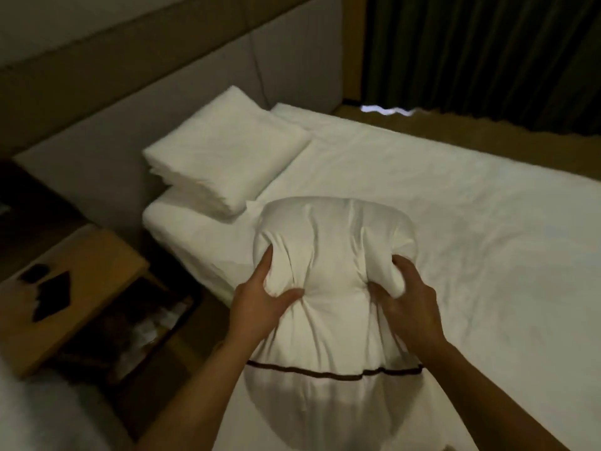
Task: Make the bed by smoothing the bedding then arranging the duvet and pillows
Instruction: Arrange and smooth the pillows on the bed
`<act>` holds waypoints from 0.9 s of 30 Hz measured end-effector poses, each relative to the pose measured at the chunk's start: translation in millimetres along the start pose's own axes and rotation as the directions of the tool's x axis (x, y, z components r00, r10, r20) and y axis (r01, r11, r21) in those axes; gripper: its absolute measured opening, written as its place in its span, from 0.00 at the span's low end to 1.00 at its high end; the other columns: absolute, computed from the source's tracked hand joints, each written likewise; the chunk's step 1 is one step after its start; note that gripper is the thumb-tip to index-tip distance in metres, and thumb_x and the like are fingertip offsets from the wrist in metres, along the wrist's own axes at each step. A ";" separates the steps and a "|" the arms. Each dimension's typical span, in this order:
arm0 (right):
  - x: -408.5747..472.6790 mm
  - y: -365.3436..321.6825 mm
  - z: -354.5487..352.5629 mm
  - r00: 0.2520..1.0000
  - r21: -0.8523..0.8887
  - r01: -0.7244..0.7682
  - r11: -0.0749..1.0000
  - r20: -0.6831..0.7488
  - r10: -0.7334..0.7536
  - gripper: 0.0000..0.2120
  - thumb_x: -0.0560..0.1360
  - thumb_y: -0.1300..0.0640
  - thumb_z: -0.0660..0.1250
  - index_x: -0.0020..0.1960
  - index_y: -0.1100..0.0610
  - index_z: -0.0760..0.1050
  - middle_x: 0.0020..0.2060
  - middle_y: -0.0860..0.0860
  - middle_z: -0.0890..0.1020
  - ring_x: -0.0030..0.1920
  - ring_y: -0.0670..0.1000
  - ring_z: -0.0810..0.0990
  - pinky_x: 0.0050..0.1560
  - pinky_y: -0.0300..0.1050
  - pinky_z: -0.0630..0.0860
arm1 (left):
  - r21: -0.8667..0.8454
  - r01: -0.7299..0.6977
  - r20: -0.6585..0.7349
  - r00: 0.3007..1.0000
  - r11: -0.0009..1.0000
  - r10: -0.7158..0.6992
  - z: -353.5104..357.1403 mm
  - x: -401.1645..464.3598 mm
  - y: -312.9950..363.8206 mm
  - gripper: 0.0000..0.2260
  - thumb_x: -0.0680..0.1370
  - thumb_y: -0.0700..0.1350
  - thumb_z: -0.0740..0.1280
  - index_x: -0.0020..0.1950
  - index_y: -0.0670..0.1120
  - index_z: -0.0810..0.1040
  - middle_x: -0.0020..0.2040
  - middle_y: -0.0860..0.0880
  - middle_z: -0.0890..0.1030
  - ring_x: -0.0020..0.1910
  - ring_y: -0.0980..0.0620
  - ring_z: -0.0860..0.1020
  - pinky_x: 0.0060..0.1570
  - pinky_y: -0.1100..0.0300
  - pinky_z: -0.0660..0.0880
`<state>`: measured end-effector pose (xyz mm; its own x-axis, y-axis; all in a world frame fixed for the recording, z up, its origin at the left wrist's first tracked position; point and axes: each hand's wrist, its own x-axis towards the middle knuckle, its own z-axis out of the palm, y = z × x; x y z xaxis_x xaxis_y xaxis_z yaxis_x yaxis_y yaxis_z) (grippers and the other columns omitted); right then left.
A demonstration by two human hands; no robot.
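Observation:
I hold a white pillow [331,255] with a dark piping line near its open end above the near side of the bed [455,206]. My left hand [260,304] grips the pillow's left side, thumb dug into the fabric. My right hand [406,301] clutches a bunched fold on its right side. A second white pillow [224,154] lies flat at the head of the bed against the padded headboard [107,148]. The white sheet covering the mattress looks mostly smooth. No duvet is visible on the bed.
A wooden bedside table [81,288] with dark objects on top stands at the left, a cluttered shelf beneath it. Dark curtains [471,53] hang beyond the bed's far side. White bedding [39,415] shows at the bottom left corner.

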<state>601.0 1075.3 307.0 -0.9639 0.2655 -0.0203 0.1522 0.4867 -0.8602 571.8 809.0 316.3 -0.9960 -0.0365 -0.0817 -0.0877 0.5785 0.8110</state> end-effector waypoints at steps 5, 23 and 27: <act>4.3 -122.9 102.1 0.971 0.032 0.220 0.975 0.087 -0.222 0.28 0.74 0.46 0.72 0.70 0.46 0.67 0.57 0.47 0.80 0.55 0.54 0.80 0.51 0.42 0.72 | -0.035 0.026 -0.234 0.972 0.999 -0.033 -146.0 -4.8 -42.8 0.47 0.68 0.61 0.78 0.79 0.66 0.52 0.62 0.58 0.72 0.60 0.58 0.70 0.58 0.64 0.68; 139.3 -280.3 339.6 0.919 0.102 0.359 0.928 0.135 -0.370 0.27 0.75 0.44 0.71 0.70 0.48 0.67 0.52 0.40 0.75 0.49 0.43 0.74 0.52 0.40 0.69 | -0.033 0.060 -0.429 0.901 0.998 -0.069 -344.8 163.3 -141.9 0.43 0.71 0.58 0.76 0.79 0.64 0.54 0.75 0.54 0.68 0.73 0.49 0.68 0.70 0.51 0.67; 207.2 -291.1 379.7 0.940 0.106 0.307 0.946 0.120 -0.319 0.29 0.75 0.45 0.71 0.72 0.48 0.66 0.60 0.44 0.76 0.55 0.46 0.75 0.57 0.40 0.69 | -0.031 0.071 -0.368 0.927 0.997 -0.077 -362.8 251.3 -152.5 0.43 0.71 0.57 0.76 0.79 0.61 0.55 0.75 0.53 0.69 0.72 0.50 0.68 0.67 0.60 0.66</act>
<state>274.1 672.6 359.7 -0.9810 -0.0054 0.1941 -0.1753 0.4540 -0.8736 328.5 416.0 382.4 -0.9228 -0.3779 0.0746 -0.1584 0.5489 0.8208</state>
